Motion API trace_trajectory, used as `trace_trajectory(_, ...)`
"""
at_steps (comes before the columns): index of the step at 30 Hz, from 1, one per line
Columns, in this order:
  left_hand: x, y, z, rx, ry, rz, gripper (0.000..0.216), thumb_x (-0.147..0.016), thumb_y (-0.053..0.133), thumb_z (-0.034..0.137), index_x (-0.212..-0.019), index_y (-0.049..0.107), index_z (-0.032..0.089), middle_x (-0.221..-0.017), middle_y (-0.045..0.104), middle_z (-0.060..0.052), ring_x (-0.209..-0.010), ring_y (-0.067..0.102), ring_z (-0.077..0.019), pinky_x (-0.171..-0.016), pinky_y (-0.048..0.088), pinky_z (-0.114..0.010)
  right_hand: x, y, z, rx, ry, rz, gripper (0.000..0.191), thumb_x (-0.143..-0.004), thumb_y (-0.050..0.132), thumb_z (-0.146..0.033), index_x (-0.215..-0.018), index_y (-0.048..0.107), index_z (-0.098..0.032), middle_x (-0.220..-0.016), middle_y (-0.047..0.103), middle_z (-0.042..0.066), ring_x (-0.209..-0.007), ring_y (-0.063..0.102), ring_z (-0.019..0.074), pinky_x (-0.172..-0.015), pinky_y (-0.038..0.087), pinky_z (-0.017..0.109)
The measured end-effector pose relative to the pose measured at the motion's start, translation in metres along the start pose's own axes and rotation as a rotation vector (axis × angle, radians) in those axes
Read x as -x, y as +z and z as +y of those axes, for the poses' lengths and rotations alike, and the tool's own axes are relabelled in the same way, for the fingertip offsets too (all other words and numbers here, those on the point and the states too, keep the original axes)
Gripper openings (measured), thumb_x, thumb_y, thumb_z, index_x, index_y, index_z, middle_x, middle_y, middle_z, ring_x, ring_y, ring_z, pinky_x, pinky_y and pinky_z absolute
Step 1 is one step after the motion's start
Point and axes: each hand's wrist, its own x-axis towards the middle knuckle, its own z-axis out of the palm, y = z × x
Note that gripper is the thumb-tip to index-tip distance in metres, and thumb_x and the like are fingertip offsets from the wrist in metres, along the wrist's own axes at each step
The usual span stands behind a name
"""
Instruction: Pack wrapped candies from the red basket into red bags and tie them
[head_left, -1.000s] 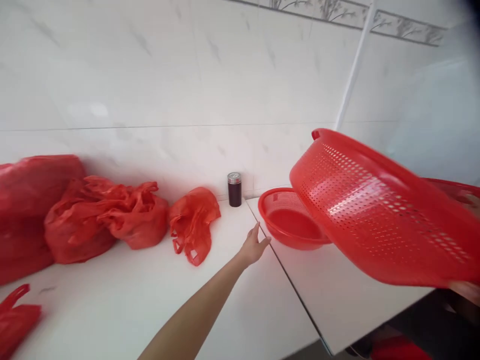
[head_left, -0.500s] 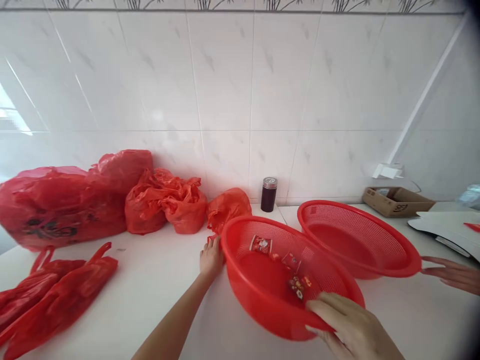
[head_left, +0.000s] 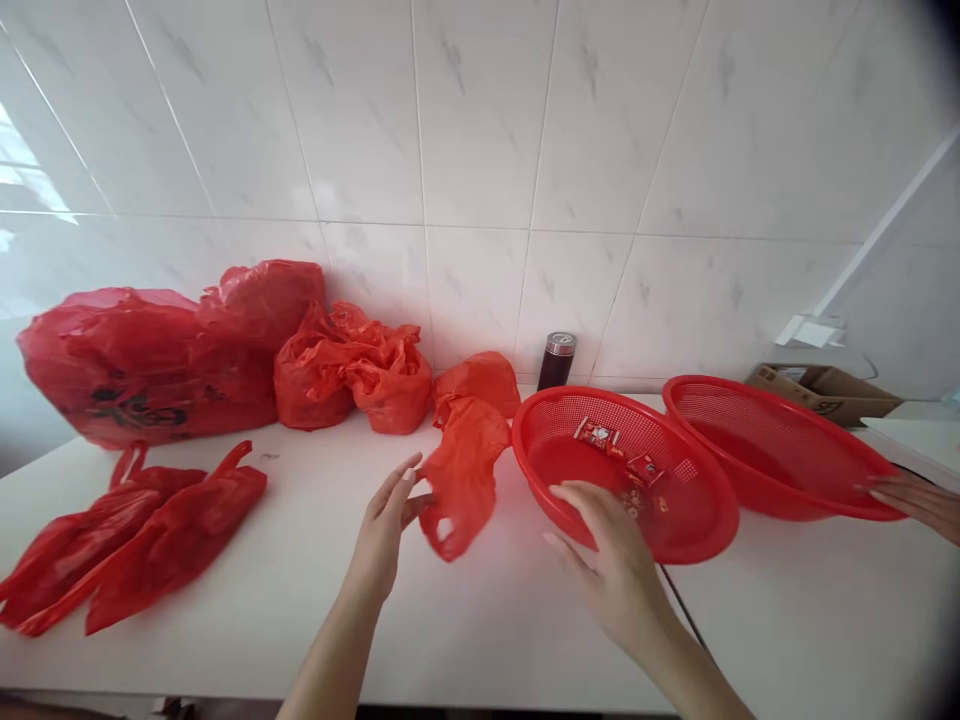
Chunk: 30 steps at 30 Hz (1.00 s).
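My left hand is open, its fingertips at the left edge of a thin red plastic bag. I cannot tell whether they touch it. The bag lies crumpled on the white table, its handle end toward me. My right hand is also open, thumb and fingers apart, in front of a round red plastic basket and hiding part of its near rim. Several small red wrapped packets lie inside that basket.
At right, another person's hand is on a second red basket. Full red bags stand along the tiled wall, with flatter red bags at left. A dark thermos and a cardboard box sit behind.
My right hand has let go of the basket, which now sits farther right. My left hand has drawn back toward me, and the red bag now stretches out nearer. The view has tilted down.
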Motion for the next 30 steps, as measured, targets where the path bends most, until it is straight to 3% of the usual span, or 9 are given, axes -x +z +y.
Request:
trace_trajectory(3,0.024,0.004,0.013,-0.048,-0.028,-0.209,0.051,-0.089,0.043,0.055,-0.129,0.056,0.026,-0.131,0.058,-0.008,-0.09,0.066,-0.0229,-0.093,0.043,-0.041,-0.016,0.026,-0.045,-0.338,0.096,-0.116,0.043,-0.093,0.052,-0.04,-0.132,0.04,-0.028,-0.129,0.051,0.007,-0.117,0.052,0.0209,-0.092,0.049,0.035)
trace_trajectory(5,0.028,0.006,0.009,-0.131,0.034,-0.259,0.048,-0.091,0.042,0.052,-0.127,0.057,0.024,-0.126,0.061,-0.008,-0.099,0.063,-0.0245,-0.095,0.042,-0.039,-0.023,0.053,-0.054,-0.381,0.141,-0.166,0.044,-0.093,0.052,-0.039,-0.133,0.039,-0.028,-0.129,0.051,0.007,-0.115,0.053,0.0211,-0.087,0.052,0.035)
trace_trajectory(9,0.02,0.006,-0.034,-0.484,0.174,-0.014,0.036,-0.089,0.046,0.044,-0.117,0.057,0.023,-0.123,0.058,-0.009,-0.109,0.056,-0.0252,-0.092,0.043,-0.037,-0.02,0.103,-0.033,-0.144,0.123,-0.158,0.028,-0.087,0.056,-0.024,-0.115,0.055,-0.023,-0.124,0.054,0.011,-0.116,0.051,0.0284,-0.092,0.046,0.048)
trace_trajectory(13,0.025,0.018,-0.083,-0.635,0.157,-0.11,0.041,-0.072,0.063,0.024,-0.113,0.059,0.024,-0.122,0.058,-0.011,-0.11,0.053,-0.0305,-0.091,0.04,-0.044,-0.005,0.121,-0.009,-0.238,0.194,-0.19,0.032,-0.086,0.049,-0.014,-0.116,0.055,-0.023,-0.123,0.057,0.009,-0.115,0.054,0.0246,-0.095,0.046,0.045)
trace_trajectory(16,0.026,0.03,-0.096,-0.705,0.174,-0.103,0.041,-0.071,0.057,0.014,-0.11,0.062,0.023,-0.122,0.058,-0.012,-0.115,0.046,-0.0332,-0.094,0.034,-0.048,0.004,0.12,-0.004,-0.422,0.262,-0.193,0.033,-0.089,0.044,-0.016,-0.12,0.05,-0.024,-0.121,0.059,0.005,-0.113,0.056,0.0185,-0.096,0.047,0.037)
trace_trajectory(20,0.013,0.02,-0.082,-0.626,0.101,-0.151,0.02,-0.081,0.046,0.018,-0.088,0.065,0.02,-0.091,0.066,-0.008,-0.083,0.057,-0.023,-0.077,0.043,-0.036,0.013,0.115,0.005,-0.312,0.245,-0.184,0.041,-0.085,0.047,-0.012,-0.124,0.048,-0.023,-0.123,0.058,0.006,-0.112,0.056,0.0208,-0.095,0.047,0.04)
trace_trajectory(23,0.007,-0.005,-0.061,-0.558,0.023,-0.175,0.025,-0.087,0.048,0.037,-0.083,0.065,0.019,-0.072,0.063,-0.003,-0.063,0.053,-0.0173,-0.06,0.041,-0.029,0.017,0.114,0.02,-0.134,0.162,-0.21,0.05,-0.077,0.048,-0.002,-0.123,0.053,-0.022,-0.121,0.06,0.007,-0.109,0.057,0.0223,-0.095,0.046,0.042)
trace_trajectory(26,0.015,-0.031,-0.042,-0.45,-0.043,-0.193,0.033,-0.084,0.054,0.051,-0.08,0.064,0.019,-0.069,0.062,-0.001,-0.066,0.055,-0.0171,-0.06,0.041,-0.027,0.02,0.114,0.034,-0.045,0.087,-0.257,0.055,-0.073,0.044,0.004,-0.118,0.06,-0.023,-0.121,0.059,0.006,-0.11,0.057,0.0217,-0.096,0.045,0.042)
trace_trajectory(30,0.03,-0.044,-0.029,0.015,-0.167,-0.208,0.029,-0.083,0.06,0.046,-0.08,0.062,0.018,-0.08,0.066,-0.003,-0.078,0.06,-0.018,-0.077,0.047,-0.03,0.02,0.109,0.038,-0.094,0.099,-0.287,0.057,-0.071,0.038,0.006,-0.113,0.063,-0.023,-0.118,0.062,0.005,-0.109,0.058,0.0203,-0.094,0.046,0.04)
